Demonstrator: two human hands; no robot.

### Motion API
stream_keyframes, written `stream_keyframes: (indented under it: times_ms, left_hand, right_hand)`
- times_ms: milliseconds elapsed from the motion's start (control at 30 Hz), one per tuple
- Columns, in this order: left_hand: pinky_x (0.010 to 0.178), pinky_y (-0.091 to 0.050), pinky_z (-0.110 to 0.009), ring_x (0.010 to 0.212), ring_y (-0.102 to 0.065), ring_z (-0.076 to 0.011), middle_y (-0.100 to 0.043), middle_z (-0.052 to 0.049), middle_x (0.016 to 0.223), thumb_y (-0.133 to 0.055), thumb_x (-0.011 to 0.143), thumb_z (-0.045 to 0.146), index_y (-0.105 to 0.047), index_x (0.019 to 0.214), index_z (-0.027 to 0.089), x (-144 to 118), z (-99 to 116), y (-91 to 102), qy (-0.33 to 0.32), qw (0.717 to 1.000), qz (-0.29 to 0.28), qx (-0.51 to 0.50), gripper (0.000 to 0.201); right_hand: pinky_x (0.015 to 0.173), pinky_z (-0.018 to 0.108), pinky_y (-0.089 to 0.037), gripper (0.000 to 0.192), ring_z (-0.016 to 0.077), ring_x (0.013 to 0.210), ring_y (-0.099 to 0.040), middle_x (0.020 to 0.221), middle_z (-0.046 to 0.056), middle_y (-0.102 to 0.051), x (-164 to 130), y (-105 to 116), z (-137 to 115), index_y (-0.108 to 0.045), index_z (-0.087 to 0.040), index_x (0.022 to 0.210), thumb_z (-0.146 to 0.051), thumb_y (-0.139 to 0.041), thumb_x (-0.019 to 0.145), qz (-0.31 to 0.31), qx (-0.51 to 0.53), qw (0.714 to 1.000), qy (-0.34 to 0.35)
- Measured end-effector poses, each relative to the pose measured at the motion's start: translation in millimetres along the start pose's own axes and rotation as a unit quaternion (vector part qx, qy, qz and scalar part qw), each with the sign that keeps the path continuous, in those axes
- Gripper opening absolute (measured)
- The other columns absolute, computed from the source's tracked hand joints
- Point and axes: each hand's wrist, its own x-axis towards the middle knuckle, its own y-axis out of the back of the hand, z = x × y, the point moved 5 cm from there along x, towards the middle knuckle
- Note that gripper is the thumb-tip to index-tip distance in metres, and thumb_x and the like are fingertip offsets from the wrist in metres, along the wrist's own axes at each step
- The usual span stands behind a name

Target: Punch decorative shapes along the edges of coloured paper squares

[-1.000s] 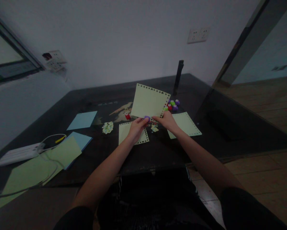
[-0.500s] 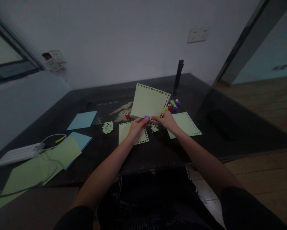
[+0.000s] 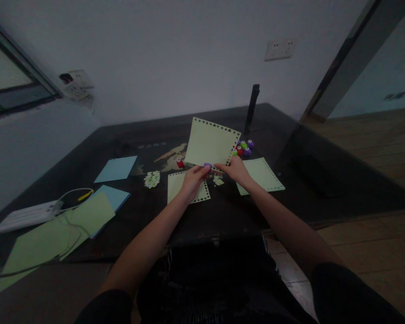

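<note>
A pale green sheet of paper (image 3: 211, 143), punched with small shapes along its top and right edges, is held tilted above the table. My left hand (image 3: 193, 181) is closed around a small purple paper punch (image 3: 207, 166) at the sheet's bottom edge. My right hand (image 3: 236, 171) pinches the sheet near its lower right corner. Beneath the hands lies another punched sheet (image 3: 175, 185), with a small pile of paper cutouts (image 3: 218, 180) beside it. A red punch (image 3: 180, 163) sits left of the held sheet. Several coloured punches (image 3: 243, 148) cluster behind my right hand.
A third punched sheet (image 3: 263, 174) lies to the right. At left are more cutouts (image 3: 152, 179), a blue sheet (image 3: 116, 169), stacked green paper (image 3: 50, 234) and a white power strip (image 3: 26, 216) with cables. A black upright object (image 3: 252, 109) stands at the back of the dark table.
</note>
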Motion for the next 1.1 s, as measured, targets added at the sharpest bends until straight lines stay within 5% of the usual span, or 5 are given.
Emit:
stream_keyframes:
  times_ms: [1100]
  left_hand:
    - [0.077, -0.045, -0.03, 0.068, -0.061, -0.0131, -0.069, -0.005, 0.072, -0.083, 0.053, 0.032, -0.069, 0.071, 0.01, -4.7, -0.2, -11.1, -0.011, 1.0, -0.019, -0.014, 0.032]
  right_hand:
    - [0.07, 0.035, -0.051, 0.015, 0.0237, 0.077, -0.066, 0.084, 0.009, -0.072, -14.1, 9.7, 1.3, -0.068, -0.012, 0.08, -0.024, -0.063, 0.072, 0.007, 0.011, 1.0, -0.006]
